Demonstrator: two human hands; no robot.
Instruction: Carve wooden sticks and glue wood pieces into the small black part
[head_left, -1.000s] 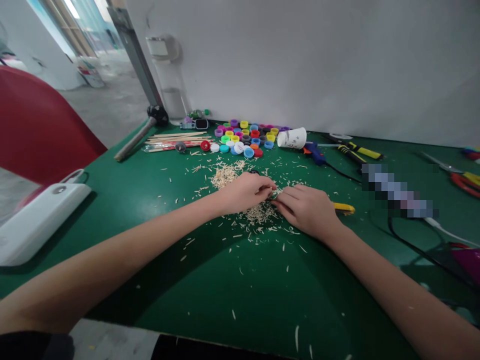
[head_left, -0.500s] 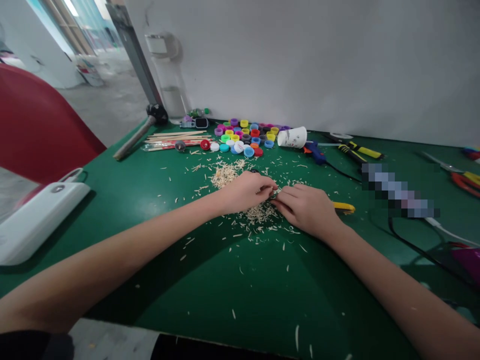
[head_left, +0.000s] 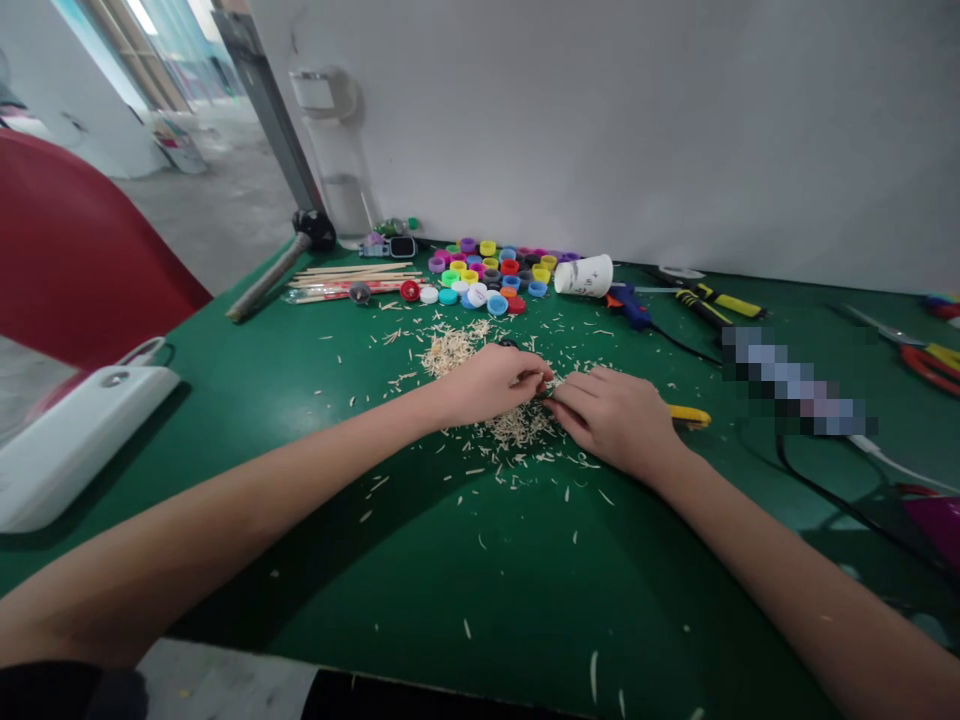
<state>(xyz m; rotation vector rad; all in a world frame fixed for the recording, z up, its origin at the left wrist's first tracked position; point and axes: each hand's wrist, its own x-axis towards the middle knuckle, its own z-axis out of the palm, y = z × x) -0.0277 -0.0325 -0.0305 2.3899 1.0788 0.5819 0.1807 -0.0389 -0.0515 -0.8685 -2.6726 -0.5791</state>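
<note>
Little has visibly moved since the earlier frame; left hand (head_left: pixel 499 385) and right hand (head_left: pixel 616 420) curl over wood shavings (head_left: pixel 517 430) on the counter (head_left: pixel 450 590), grip contents indeterminable; light, steady fingertip pressure should suit

The left hand (head_left: pixel 495 385) and right hand (head_left: pixel 616 420) curled close together over pale shavings (head_left: pixel 519 430) on the green table (head_left: pixel 450 590) — a yellow handle (head_left: pixel 690 415) jutted beside the right — with colourful caps (head_left: pixel 510 267) and a white cup (head_left: pixel 586 277) beyond.

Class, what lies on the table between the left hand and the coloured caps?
The head view shows pale shavings, some heaped, some loose, plus a small dark thing partly hidden behind the left hand.
</note>
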